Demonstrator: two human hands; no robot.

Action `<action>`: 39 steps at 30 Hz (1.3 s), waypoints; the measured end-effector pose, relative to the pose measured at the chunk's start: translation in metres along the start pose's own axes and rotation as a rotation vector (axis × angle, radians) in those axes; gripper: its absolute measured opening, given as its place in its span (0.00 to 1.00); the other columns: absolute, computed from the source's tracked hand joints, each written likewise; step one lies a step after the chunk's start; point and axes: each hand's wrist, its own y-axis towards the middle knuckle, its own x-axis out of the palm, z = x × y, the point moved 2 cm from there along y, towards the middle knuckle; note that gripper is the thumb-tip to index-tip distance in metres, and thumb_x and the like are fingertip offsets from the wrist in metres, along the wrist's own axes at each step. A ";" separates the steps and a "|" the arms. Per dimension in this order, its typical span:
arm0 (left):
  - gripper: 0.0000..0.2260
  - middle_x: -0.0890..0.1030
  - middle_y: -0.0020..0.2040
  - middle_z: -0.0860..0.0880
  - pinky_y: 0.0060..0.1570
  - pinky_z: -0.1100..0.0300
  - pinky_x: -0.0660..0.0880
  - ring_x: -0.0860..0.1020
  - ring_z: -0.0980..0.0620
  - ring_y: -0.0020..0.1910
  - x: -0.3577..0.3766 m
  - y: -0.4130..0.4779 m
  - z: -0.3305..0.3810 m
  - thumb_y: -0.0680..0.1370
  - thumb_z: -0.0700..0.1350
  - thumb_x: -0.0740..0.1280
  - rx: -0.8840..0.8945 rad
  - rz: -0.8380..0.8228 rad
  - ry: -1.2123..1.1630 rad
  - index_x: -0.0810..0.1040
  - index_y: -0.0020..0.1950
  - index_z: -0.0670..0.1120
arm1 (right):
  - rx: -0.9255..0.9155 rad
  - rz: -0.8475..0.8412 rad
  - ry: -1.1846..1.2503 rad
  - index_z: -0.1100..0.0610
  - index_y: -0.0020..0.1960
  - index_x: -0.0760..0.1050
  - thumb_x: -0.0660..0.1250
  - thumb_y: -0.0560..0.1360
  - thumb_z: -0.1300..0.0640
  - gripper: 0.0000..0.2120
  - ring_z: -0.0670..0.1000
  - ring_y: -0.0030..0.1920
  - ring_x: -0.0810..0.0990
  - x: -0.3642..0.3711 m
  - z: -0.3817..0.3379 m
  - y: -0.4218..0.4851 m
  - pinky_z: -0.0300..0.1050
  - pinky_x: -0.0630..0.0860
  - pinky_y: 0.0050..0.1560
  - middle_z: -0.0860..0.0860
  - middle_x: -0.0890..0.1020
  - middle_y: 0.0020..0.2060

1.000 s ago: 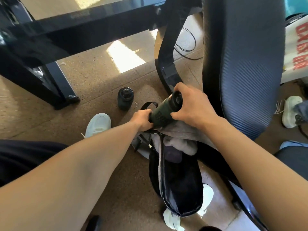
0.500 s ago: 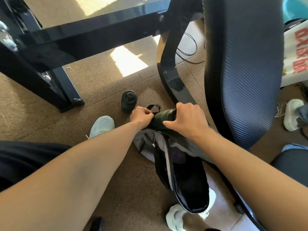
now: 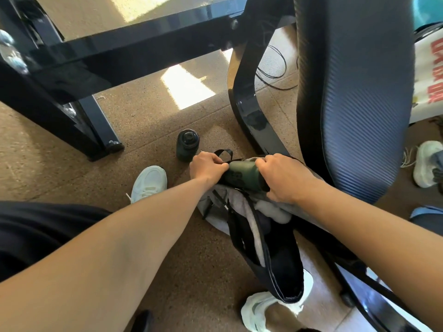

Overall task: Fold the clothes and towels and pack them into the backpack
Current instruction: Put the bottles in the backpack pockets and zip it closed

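Right hand (image 3: 282,178) and left hand (image 3: 208,167) both clench a dark green cylindrical bottle (image 3: 244,174) lying crosswise at the top of a black-and-grey fabric backpack (image 3: 275,259)

The backpack slumps open on the floor, dark flap nearest, pale grey bunched cloth (image 3: 271,212) inside just beneath the bottle; I judge it best to press that cloth flat, steady the rim with the left hand and slide the bottle in end-first, sparing the folds; beyond stands a second dark bottle (image 3: 187,144), near a blue ribbed office chair (image 3: 354,92)
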 end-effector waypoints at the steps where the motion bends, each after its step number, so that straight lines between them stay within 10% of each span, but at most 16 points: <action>1: 0.08 0.87 0.47 0.53 0.52 0.62 0.73 0.82 0.53 0.51 -0.001 0.001 0.001 0.71 0.54 0.76 0.006 -0.001 0.018 0.88 0.48 0.53 | 0.012 0.012 0.012 0.57 0.64 0.70 0.74 0.71 0.54 0.25 0.56 0.57 0.78 0.000 -0.001 0.000 0.48 0.77 0.49 0.54 0.80 0.56; 9: 0.04 0.86 0.46 0.48 0.50 0.54 0.77 0.82 0.47 0.48 -0.010 0.006 0.003 0.75 0.51 0.72 0.195 -0.011 0.232 0.84 0.43 0.51 | 0.370 -0.065 0.554 0.54 0.66 0.75 0.77 0.65 0.44 0.32 0.55 0.52 0.82 0.020 -0.020 0.006 0.47 0.77 0.49 0.53 0.84 0.52; 18: 0.04 0.85 0.44 0.46 0.45 0.56 0.71 0.81 0.45 0.47 0.000 -0.010 -0.016 0.75 0.45 0.71 0.213 -0.002 0.218 0.84 0.42 0.46 | 0.125 0.119 0.028 0.59 0.67 0.70 0.73 0.74 0.50 0.26 0.54 0.60 0.79 0.032 -0.031 -0.008 0.45 0.77 0.57 0.55 0.80 0.61; 25: 0.08 0.87 0.47 0.45 0.52 0.51 0.78 0.83 0.43 0.50 -0.009 -0.004 -0.008 0.77 0.46 0.69 0.249 0.031 0.209 0.87 0.48 0.47 | 0.297 0.166 0.493 0.58 0.64 0.74 0.73 0.73 0.44 0.26 0.59 0.57 0.82 0.018 -0.027 0.009 0.53 0.79 0.56 0.57 0.83 0.57; 33: 0.40 0.71 0.73 0.54 0.71 0.48 0.68 0.69 0.47 0.72 -0.010 -0.001 -0.002 0.67 0.49 0.73 0.625 -0.359 0.215 0.63 0.77 0.63 | 0.333 0.220 0.730 0.55 0.64 0.72 0.76 0.72 0.42 0.28 0.53 0.59 0.80 0.012 -0.029 0.000 0.50 0.77 0.59 0.52 0.81 0.58; 39: 0.34 0.79 0.61 0.57 0.63 0.48 0.74 0.77 0.53 0.61 -0.013 -0.007 0.027 0.65 0.55 0.79 0.670 -0.443 0.153 0.69 0.69 0.61 | 0.452 0.504 1.027 0.54 0.68 0.75 0.75 0.75 0.55 0.22 0.45 0.63 0.77 0.023 -0.059 -0.058 0.41 0.74 0.66 0.47 0.79 0.62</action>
